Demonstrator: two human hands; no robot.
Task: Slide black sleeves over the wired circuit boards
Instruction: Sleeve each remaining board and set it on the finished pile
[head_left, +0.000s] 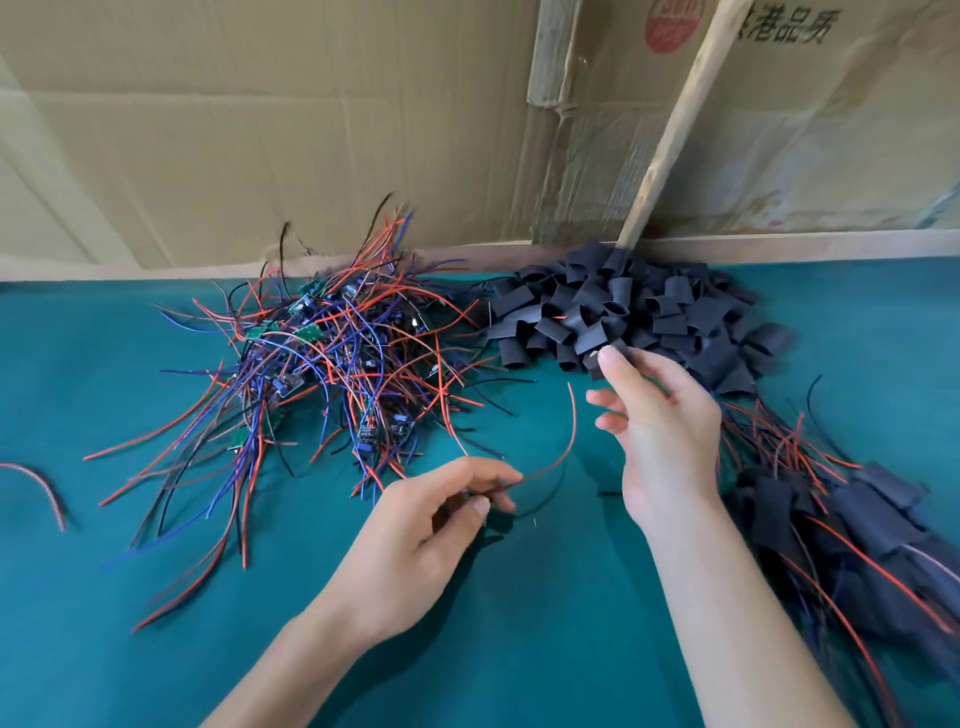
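Right hand (657, 431), nearer, pinches a short black tubular sleeve (597, 358) at pile edge; left hand (441, 525) grips wired circuit board's thin red lead (569, 441), down-left of sleeve.

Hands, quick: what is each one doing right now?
Left hand: pinching a wired circuit board's wires.
Right hand: fingertips pinching a black sleeve at the sleeve pile.

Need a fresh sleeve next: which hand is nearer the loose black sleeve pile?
Right. The right hand touches the sleeve pile at its near edge; the left hand sits well short of it, pinching a wired board's leads.
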